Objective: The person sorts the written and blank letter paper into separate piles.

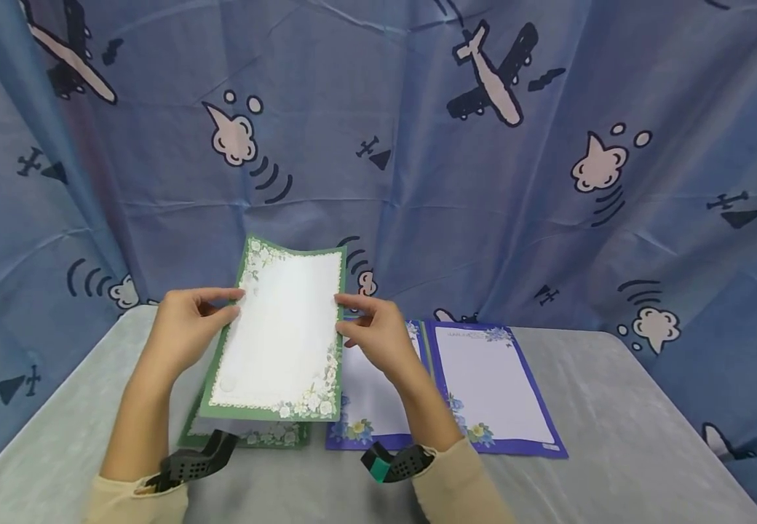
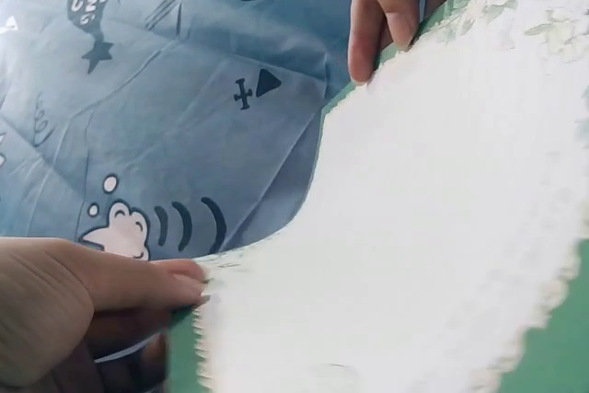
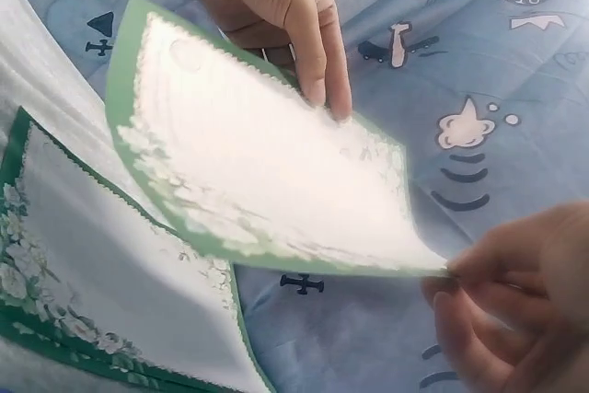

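A sheet of paper (image 1: pixel 280 327) with a green border and white flowers is held up in the air, tilted and slightly bowed. My left hand (image 1: pixel 185 327) pinches its left edge between thumb and fingers; my right hand (image 1: pixel 378 331) pinches the right edge. In the right wrist view the sheet (image 3: pixel 258 144) curves between the two hands. Beneath it on the table lies another green-bordered flowered sheet (image 3: pixel 120 264), partly hidden in the head view.
Two purple-bordered sheets with blue flowers lie on the table to the right: one sheet (image 1: pixel 490 386) in full view, the other (image 1: pixel 375 393) partly behind my right arm. A grey cloth covers the table (image 1: pixel 614 422). Behind it hangs a blue curtain (image 1: pixel 418 182) with airplane prints.
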Motion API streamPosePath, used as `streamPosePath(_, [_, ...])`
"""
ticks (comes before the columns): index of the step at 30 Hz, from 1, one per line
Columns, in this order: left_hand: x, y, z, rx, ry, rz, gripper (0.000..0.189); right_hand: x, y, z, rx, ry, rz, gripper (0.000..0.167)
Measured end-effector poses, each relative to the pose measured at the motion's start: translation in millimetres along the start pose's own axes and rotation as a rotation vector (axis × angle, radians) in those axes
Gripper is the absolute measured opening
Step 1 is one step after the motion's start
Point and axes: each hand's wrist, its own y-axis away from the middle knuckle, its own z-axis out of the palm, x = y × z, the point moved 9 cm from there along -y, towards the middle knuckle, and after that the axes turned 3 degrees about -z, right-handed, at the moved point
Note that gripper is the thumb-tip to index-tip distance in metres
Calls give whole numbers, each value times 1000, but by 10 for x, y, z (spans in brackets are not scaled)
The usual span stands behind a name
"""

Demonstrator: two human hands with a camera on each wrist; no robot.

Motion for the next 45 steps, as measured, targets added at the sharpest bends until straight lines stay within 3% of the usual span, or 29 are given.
streamPosePath(6, [-137,-31,62,-87,-20,-39,32,111,10,125,-42,28,27,42])
streamPosePath(15, [-347,-89,197,-141,-71,-78,34,326,2,383,-112,6,55,40])
streamPosePath(30, [-604,-125,433,-255,-155,-109,31,714,-10,556,-98,31,163,40])
streamPosePath(35, [-731,-140,515,-273,-163,-140,30,796,-8,616,-99,64,167,41])
streamPosePath(45, [-891,-154,569,-243,-227,-153,28,892,14,672,-80,91,151,45])
